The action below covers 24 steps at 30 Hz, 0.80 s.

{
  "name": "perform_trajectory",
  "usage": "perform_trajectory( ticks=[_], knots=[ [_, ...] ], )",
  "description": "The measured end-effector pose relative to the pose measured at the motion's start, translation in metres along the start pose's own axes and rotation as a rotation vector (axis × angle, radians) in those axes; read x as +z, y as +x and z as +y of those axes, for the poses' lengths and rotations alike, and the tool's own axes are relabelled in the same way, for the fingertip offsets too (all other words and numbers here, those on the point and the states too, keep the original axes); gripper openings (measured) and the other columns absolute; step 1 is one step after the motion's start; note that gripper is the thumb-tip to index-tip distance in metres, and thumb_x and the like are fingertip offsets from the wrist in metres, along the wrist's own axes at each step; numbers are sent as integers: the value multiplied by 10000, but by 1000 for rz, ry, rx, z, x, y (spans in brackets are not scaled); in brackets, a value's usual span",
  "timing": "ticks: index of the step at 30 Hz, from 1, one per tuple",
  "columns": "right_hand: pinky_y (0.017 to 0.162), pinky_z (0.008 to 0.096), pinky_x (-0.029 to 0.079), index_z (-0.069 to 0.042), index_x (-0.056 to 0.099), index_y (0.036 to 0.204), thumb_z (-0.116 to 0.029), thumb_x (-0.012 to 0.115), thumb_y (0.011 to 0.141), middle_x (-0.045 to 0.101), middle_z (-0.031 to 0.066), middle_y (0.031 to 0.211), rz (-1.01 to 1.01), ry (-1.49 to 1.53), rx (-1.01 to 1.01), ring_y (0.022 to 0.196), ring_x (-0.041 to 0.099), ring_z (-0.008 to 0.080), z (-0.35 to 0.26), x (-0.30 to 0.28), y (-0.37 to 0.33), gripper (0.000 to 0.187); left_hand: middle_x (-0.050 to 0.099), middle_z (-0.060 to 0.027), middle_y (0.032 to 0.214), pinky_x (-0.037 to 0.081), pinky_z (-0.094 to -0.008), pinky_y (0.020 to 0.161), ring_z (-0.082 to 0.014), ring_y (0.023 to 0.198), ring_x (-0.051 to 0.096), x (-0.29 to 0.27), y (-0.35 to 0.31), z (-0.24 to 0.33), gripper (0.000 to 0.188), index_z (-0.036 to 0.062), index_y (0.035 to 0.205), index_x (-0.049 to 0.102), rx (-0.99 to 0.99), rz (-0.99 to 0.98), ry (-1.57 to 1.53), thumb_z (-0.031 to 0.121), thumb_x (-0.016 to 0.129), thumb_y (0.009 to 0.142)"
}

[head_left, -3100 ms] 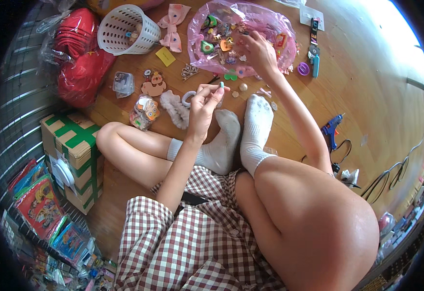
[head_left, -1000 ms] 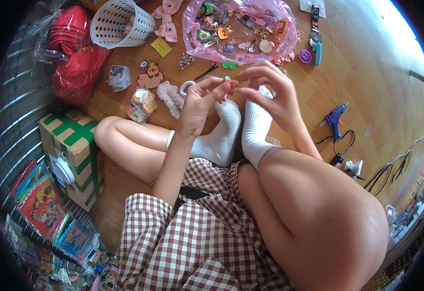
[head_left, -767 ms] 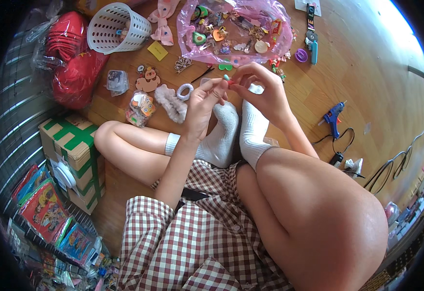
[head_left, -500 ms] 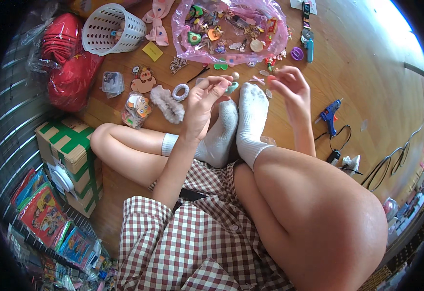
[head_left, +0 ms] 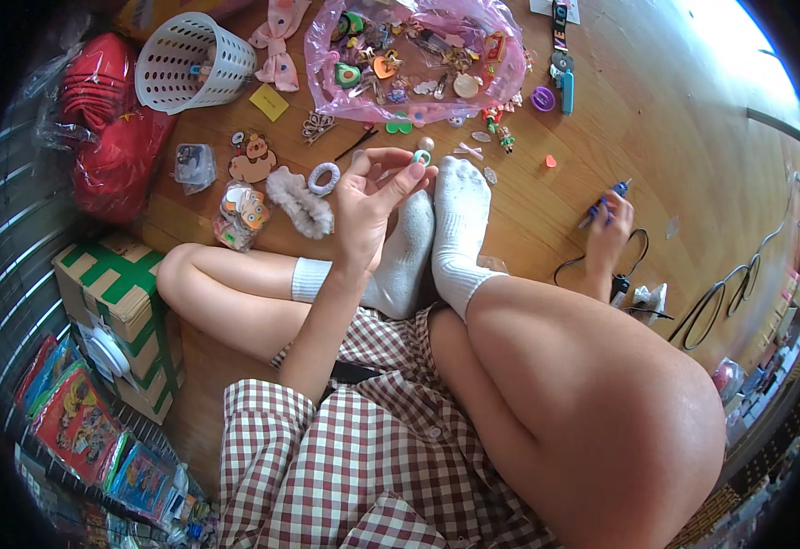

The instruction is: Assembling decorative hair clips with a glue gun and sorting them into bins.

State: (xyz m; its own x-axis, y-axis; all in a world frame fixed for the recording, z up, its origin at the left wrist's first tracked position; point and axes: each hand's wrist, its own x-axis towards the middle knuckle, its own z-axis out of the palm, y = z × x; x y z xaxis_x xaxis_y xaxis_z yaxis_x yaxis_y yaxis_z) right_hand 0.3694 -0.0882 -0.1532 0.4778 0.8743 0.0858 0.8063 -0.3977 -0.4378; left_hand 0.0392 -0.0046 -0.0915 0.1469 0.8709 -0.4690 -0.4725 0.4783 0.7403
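A small mint-green ring (head_left: pixel 421 158) is pinched between the thumb and fingers of my left hand (head_left: pixel 368 206), held up above my socked feet. Just beyond it shows a round beige bead (head_left: pixel 425 144); I cannot tell whether the two are joined. Over on the right, my right hand (head_left: pixel 608 240) has its fingers around the blue glue gun (head_left: pixel 621 188), which lies on the wooden floor. My fingers cover part of its body. A small red heart (head_left: pixel 551 162) lies flat on the floor between my feet and the glue gun.
Ahead sits a pink plastic bag (head_left: pixel 316 90) of small charms. A white perforated basket (head_left: pixel 235 69), a fluffy grey hair band (head_left: pixel 299 201) and a white ring (head_left: pixel 324 178) are to the left. A taped cardboard box (head_left: pixel 107 284) stands by my knee. Black cable (head_left: pixel 715 306) curls at right.
My right hand has moved right and nearer, from beside my feet to the glue gun. The red heart that was at its fingertips now lies on the floor. My left hand keeps its pinch.
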Motion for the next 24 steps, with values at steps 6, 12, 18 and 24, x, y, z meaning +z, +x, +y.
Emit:
perform_trajectory(
  ticks=[6, 12, 18, 24],
  knots=[
    [920, 359, 431, -35, 451, 1225, 121, 572, 693, 425, 157, 1182, -176, -97, 72, 1053, 503, 296, 67, -20, -23, 567, 634, -88, 926, 510, -250, 766, -153, 877, 627, 8, -7, 9, 202, 9, 993, 560, 135, -35, 40, 0, 642, 808],
    [907, 373, 426, 0, 469, 1173, 90, 591, 688, 435, 160, 1176, -134, -233, 16, 1077, 483, 320, 80, -1, -4, 508, 632, -42, 935, 454, -220, 779, -103, 885, 594, 18, -16, 25, 236, 33, 1012, 576, 252, 31, 239, 46, 675, 799],
    [545, 256, 445, -20, 530, 1074, -47, 609, 811, 565, 77, 964, 42, 477, 170, 716, 572, 168, 28, -38, 48, 276, 639, -38, 915, 462, -225, 771, -100, 864, 601, 14, -24, 46, 217, 29, 992, 578, 350, 136, 425, 51, 677, 800],
    [466, 254, 358, -19, 551, 896, -573, 548, 819, 539, 84, 831, -309, 1207, -88, 569, 460, 125, -97, -64, 51, 559, 639, -59, 906, 489, -210, 715, -98, 793, 614, 26, -28, 49, 158, 12, 925, 589, 318, 55, 428, 16, 673, 791]
  ],
)
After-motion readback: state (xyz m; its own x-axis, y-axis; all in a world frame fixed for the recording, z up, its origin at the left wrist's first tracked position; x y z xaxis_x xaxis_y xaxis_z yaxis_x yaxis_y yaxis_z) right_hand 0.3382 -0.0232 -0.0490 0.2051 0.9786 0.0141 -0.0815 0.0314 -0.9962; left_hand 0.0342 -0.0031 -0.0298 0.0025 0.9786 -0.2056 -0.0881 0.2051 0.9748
